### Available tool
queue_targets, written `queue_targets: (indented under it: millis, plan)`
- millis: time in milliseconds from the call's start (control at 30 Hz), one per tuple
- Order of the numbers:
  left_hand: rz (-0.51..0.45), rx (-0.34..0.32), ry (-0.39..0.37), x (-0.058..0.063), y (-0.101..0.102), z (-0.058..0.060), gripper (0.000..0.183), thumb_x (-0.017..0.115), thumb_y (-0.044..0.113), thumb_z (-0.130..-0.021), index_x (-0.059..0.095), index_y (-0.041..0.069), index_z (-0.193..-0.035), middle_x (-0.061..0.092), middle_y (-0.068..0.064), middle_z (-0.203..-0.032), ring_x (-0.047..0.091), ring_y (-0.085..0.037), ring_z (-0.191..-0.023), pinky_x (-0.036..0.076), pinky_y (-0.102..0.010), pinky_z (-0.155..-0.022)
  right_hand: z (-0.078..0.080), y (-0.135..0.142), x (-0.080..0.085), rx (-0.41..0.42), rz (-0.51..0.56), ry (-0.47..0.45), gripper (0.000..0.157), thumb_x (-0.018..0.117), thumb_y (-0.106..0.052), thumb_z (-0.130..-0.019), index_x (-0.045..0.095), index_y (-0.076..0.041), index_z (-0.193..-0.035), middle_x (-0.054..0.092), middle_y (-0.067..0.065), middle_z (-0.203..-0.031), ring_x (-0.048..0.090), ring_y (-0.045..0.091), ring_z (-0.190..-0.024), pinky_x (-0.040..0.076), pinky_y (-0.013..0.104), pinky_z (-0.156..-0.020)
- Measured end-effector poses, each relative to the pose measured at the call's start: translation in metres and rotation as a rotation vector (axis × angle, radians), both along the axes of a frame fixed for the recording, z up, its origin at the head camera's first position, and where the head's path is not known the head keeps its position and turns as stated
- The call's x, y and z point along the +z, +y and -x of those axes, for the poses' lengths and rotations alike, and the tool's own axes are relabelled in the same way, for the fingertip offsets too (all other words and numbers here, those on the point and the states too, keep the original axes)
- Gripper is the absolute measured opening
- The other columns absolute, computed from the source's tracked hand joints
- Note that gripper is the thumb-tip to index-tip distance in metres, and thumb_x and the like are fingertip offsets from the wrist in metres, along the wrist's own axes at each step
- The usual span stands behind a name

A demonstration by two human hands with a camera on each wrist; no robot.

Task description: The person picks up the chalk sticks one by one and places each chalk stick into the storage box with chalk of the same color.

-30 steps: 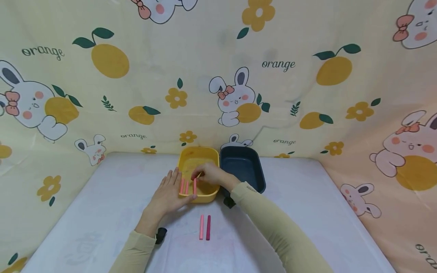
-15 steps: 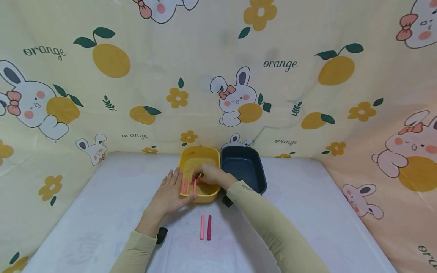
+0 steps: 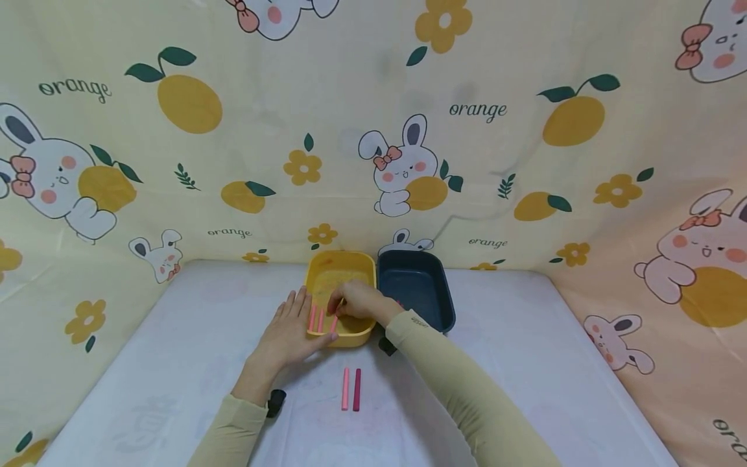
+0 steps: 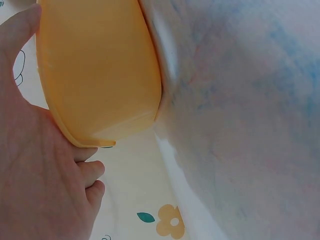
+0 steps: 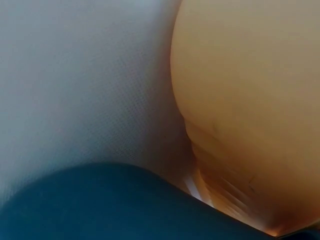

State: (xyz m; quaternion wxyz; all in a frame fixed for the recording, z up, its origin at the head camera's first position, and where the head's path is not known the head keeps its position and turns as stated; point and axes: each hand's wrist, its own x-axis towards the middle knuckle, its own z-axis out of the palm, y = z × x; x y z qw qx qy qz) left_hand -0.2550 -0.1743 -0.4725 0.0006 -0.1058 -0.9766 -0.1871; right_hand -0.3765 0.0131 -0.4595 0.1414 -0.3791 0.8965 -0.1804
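Note:
In the head view my right hand (image 3: 358, 301) reaches into the yellow box (image 3: 341, 259), its curled fingers pinching the upper end of a slanted pink crayon (image 3: 334, 324). Left of it, two more pink crayons, a left one (image 3: 312, 318) and a second one (image 3: 320, 320), lie side by side in the box. My left hand (image 3: 287, 334) rests against the box's front left corner, fingers straight along the side and thumb along the front rim. The left wrist view shows this hand (image 4: 40, 170) touching the box wall (image 4: 100, 65). The right wrist view hides the right fingers.
A dark blue box (image 3: 414, 259) stands directly right of the yellow one. On the white table (image 3: 496, 363), nearer me, lie a pink crayon (image 3: 345, 389) and a dark magenta crayon (image 3: 357, 390). A patterned cloth (image 3: 350, 84) hangs behind.
The crayon at my right fingertips has gone lower in the yellow box and tilted slightly. My left hand and the two crayons on the table have stayed in place.

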Motion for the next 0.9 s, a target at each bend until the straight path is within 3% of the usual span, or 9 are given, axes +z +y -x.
queue_targets:
  millis: [533,900]
  plan:
    - [-0.002,-0.001,-0.001,0.002,0.006,0.0,0.118,0.055,0.078,-0.091,0.015,-0.007,-0.163,0.007,-0.023,-0.172,0.007,-0.043,-0.159,0.012,-0.056,-0.129,-0.001,0.009,0.002,-0.041,0.041,-0.033,0.015,0.074,-0.015,-0.099,0.079,-0.018,-0.112,0.073,-0.009,-0.102,0.063,0.011,-0.089,0.055,0.017,-0.081]
    - [0.001,0.005,0.009,0.0,0.002,-0.001,0.12,0.053,0.08,-0.091,0.016,-0.01,-0.161,0.008,-0.025,-0.172,0.008,-0.045,-0.158,0.013,-0.058,-0.128,-0.011,0.011,0.013,-0.022,0.145,0.019,0.021,0.073,-0.013,-0.099,0.077,-0.011,-0.119,0.075,-0.005,-0.109,0.064,0.011,-0.096,0.055,0.019,-0.09]
